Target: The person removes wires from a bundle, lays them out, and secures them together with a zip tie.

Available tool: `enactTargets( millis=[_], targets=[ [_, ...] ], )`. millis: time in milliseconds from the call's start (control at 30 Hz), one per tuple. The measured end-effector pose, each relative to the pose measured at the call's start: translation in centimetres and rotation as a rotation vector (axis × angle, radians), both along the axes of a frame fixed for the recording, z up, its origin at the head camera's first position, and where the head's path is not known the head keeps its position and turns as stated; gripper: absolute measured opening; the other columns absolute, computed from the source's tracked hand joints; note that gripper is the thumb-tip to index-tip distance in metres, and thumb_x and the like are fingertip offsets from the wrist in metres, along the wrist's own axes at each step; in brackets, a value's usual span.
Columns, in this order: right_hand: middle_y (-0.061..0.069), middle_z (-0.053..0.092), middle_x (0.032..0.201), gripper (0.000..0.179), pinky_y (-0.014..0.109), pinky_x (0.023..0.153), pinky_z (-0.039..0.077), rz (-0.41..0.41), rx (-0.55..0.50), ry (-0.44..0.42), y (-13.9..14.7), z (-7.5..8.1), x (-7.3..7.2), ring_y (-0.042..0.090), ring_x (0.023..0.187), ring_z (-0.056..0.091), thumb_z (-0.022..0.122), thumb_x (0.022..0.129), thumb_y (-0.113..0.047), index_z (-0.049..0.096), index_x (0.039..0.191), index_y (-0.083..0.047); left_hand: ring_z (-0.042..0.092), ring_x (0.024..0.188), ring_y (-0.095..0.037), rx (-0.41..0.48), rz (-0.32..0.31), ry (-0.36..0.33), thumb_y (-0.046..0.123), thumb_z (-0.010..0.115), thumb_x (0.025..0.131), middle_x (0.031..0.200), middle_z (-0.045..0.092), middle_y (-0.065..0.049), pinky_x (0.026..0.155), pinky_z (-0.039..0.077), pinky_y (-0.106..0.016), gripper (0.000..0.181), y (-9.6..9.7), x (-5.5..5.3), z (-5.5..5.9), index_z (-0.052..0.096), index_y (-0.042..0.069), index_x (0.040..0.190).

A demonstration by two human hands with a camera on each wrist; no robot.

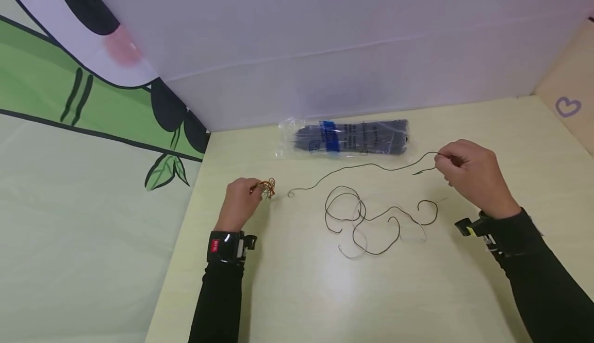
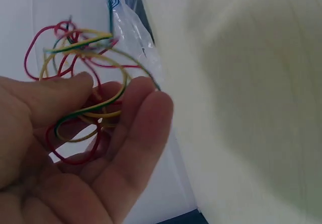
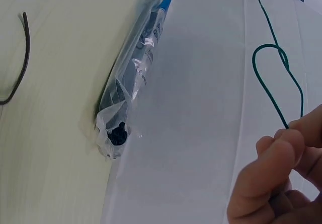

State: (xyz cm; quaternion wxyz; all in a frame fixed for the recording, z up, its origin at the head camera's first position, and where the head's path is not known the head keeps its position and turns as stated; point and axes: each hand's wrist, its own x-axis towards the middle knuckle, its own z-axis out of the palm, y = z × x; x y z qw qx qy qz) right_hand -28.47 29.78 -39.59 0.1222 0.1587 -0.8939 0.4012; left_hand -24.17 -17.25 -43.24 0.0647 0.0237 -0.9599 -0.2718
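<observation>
My left hand (image 1: 240, 203), at the table's left side, pinches a small tangle of thin wires (image 1: 268, 187) between thumb and fingers. In the left wrist view the tangled wires (image 2: 75, 114) show red, yellow and green loops. On the right, my right hand (image 1: 475, 175) pinches one long green wire (image 1: 371, 164) near its end. That wire runs in a wavy line leftward, its curled far end close to the tangle. A bend of the green wire (image 3: 257, 69) rises above the right fingertips in the right wrist view.
Loose dark wires (image 1: 376, 254) and a pale wire (image 1: 366, 244) lie curled on the table between the hands. A clear plastic packet (image 1: 357, 137) of dark items with a blue band lies at the back, against the pale backdrop (image 1: 325, 85).
</observation>
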Motion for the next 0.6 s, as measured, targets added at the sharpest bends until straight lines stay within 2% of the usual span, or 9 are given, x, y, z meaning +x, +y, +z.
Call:
enactTargets(
  millis=[100, 167, 267, 433, 600],
  targets=[
    [-0.005, 0.053, 0.079, 0.022, 0.022, 0.057, 0.037, 0.021, 0.019, 0.0, -0.6, -0.4, -0.1, 0.008, 0.06, 0.051, 0.051, 0.097, -0.016, 0.067, 0.084, -0.021, 0.055, 0.065, -0.017, 0.022, -0.02, -0.116, 0.015, 0.056, 0.098, 0.08, 0.069, -0.006, 0.054, 0.042, -0.028, 0.019, -0.4, -0.4, -0.8, 0.074, 0.009, 0.093],
    [-0.006, 0.053, 0.078, 0.022, 0.022, 0.056, 0.037, 0.025, 0.025, 0.004, -0.9, -0.5, -0.3, 0.009, 0.06, 0.051, 0.051, 0.097, -0.016, 0.067, 0.083, -0.021, 0.055, 0.064, -0.019, 0.016, -0.022, -0.144, 0.016, 0.057, 0.098, 0.08, 0.069, -0.007, 0.054, 0.042, -0.028, 0.019, -0.5, -0.7, -1.5, 0.074, 0.009, 0.094],
    [-0.006, 0.053, 0.079, 0.022, 0.022, 0.057, 0.037, 0.031, 0.026, 0.005, -1.1, -0.7, -0.4, 0.009, 0.06, 0.05, 0.051, 0.097, -0.017, 0.067, 0.083, -0.021, 0.06, 0.072, -0.02, -0.013, 0.015, -0.176, 0.017, 0.056, 0.098, 0.093, 0.071, -0.01, 0.059, 0.047, -0.03, 0.021, -0.8, -0.9, -2.1, 0.073, 0.007, 0.106],
    [-0.004, 0.054, 0.078, 0.021, 0.023, 0.056, 0.038, 0.007, 0.019, -0.008, -0.9, -0.7, -0.4, 0.009, 0.06, 0.051, 0.052, 0.097, -0.017, 0.069, 0.085, -0.019, 0.062, 0.088, -0.026, -0.034, 0.1, -0.256, 0.022, 0.052, 0.099, 0.118, 0.068, -0.016, 0.068, 0.05, -0.032, 0.033, -1.6, -0.5, -2.0, 0.066, 0.003, 0.121],
    [-0.002, 0.054, 0.078, 0.02, 0.022, 0.055, 0.037, -0.006, 0.008, -0.002, -0.6, -0.8, -0.3, 0.009, 0.06, 0.052, 0.053, 0.096, -0.016, 0.07, 0.086, -0.016, 0.06, 0.093, -0.029, -0.046, 0.128, -0.279, 0.02, 0.051, 0.098, 0.122, 0.066, -0.018, 0.072, 0.049, -0.035, 0.033, -3.2, -0.4, -1.9, 0.066, 0.002, 0.122]
  ],
)
